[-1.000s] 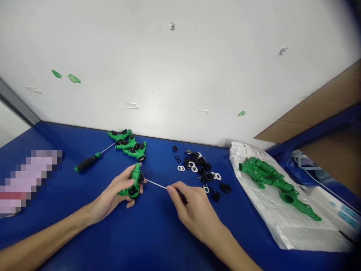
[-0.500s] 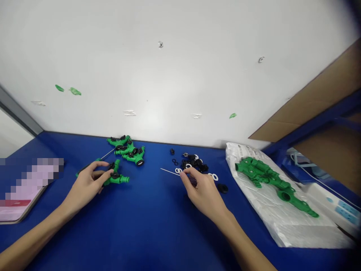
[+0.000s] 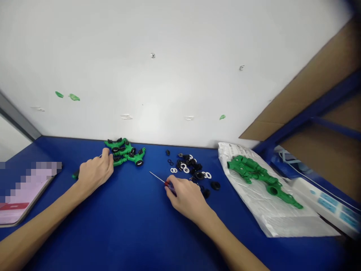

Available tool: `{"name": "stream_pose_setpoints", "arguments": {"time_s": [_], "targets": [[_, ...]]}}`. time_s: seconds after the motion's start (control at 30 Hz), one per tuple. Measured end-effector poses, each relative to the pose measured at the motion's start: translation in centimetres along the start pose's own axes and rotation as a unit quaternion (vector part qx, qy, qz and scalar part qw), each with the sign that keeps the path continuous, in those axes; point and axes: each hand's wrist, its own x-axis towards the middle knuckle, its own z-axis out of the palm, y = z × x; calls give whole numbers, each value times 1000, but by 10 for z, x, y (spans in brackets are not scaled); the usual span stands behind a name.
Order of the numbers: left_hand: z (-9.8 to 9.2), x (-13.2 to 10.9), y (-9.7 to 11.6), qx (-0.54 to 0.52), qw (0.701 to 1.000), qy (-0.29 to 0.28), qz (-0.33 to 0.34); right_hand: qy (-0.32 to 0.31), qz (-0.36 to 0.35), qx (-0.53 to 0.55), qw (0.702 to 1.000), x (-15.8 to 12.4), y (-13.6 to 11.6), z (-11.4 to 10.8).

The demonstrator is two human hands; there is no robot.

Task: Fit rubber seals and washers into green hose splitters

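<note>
Low over the blue table at the left, my left hand [image 3: 96,169] has its fingers together at a green Y-shaped fitting [image 3: 120,162], partly hidden behind the fingers. More green fittings with black parts [image 3: 138,157] lie just beyond and to the right. A second tool [image 3: 75,175] lies partly under this hand. My right hand [image 3: 186,194] is closed around the red handle of a screwdriver [image 3: 158,177], its thin shaft pointing up and left. White rings [image 3: 174,170] and small black parts [image 3: 197,167] lie scattered beyond it.
White packaging [image 3: 262,203] at the right bears green plastic pieces [image 3: 254,169]. A power strip [image 3: 324,199] sits beyond it. At the far left is a phone-like pink object [image 3: 25,192]. A white wall panel [image 3: 158,86] rises behind the table [image 3: 126,226].
My left hand has moved onto the group of green fittings with the fitting it held. My right hand has shifted left and down, showing the red handle. The view has turned slightly.
</note>
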Motion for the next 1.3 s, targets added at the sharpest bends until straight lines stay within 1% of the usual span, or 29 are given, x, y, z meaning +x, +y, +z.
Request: {"name": "stream_pose_setpoints", "arguments": {"time_s": [0.13, 0.17, 0.2, 0.27, 0.33, 0.4, 0.43, 0.47, 0.53, 0.57, 0.63, 0.7, 0.77, 0.83, 0.9, 0.93, 0.97, 1.0, 1.03, 1.07, 1.1, 1.13, 1.17, 1.2, 1.23, 1.27, 1.3], "targets": [[-19, -5, -1, 9, 1000, -10, -18, 10, 4, -33, 999, 0, -6, 9], [-24, -8, 0, 18, 1000, 1, -17, 13, 7, -38, 999, 0, -9, 11], [-29, -12, 2, 19, 1000, 15, 2, 17, 9, -43, 999, 1, -11, 13], [-34, -21, 8, -10, 1000, 6, 8, 23, 13, -51, 998, 3, -15, 13], [-32, -31, 13, -56, 997, 26, 41, 39, 22, -56, 997, 6, -9, 7], [-23, -39, 16, -108, 989, 58, 82, 68, 63, -55, 994, 8, 13, -6], [-17, -42, 16, -134, 984, 57, 102, 86, 103, -53, 990, 8, 30, -16], [-11, -44, 15, -153, 979, 52, 121, 102, 163, -56, 980, 7, 51, -25], [-1, -46, 12, -184, 973, 38, 132, 118, 238, -78, 961, 1, 97, -43], [3, -46, 11, -197, 970, 32, 137, 114, 269, -88, 952, -2, 120, -49], [8, -46, 8, -217, 965, 27, 142, 90, 303, -98, 944, -9, 159, -55], [10, -45, 7, -232, 961, 27, 145, 83, 304, -102, 943, -14, 185, -52], [10, -45, 6, -254, 956, 23, 144, 97, 298, -104, 944, -16, 198, -47], [10, -45, 5, -289, 947, 17, 138, 124, 285, -100, 945, -17, 199, -46], [10, -46, 5, -337, 934, 0, 120, 158, 263, -92, 947, -17, 188, -52], [9, -47, 6, -372, 922, -16, 107, 180, 241, -83, 950, -17, 177, -56], [8, -48, 8, -415, 904, -42, 95, 199, 217, -74, 953, -17, 162, -59], [6, -50, 11, -468, 876, -75, 85, 220, 175, -58, 958, -17, 143, -60], [4, -52, 16, -530, 836, -117, 77, 260, 81, -5, 962, -17, 120, -58], [2, -55, 21, -596, 782, -168, 72, 278, -8, 45, 960, -16, 94, -53], [1, -58, 27, -656, 719, -220, 65, 275, -89, 79, 954, -15, 67, -46], [0, -62, 33, -705, 650, -280, 57, 251, -167, 97, 948, -13, 41, -37], [0, -66, 38, -745, 579, -327, 43, 224, -231, 97, 942, -10, 16, -27], [0, -70, 42, -775, 528, -345, 24, 200, -275, 87, 936, -8, -4, -18], [1, -73, 45, -789, 500, -357, 12, 180, -308, 76, 931, -5, -20, -10], [3, -76, 46, -790, 492, -366, 2, 165, -335, 74, 925, -2, -30, -5], [4, -77, 46, -788, 493, -369, -5, 151, -349, 86, 921, 0, -34, -3]]}}
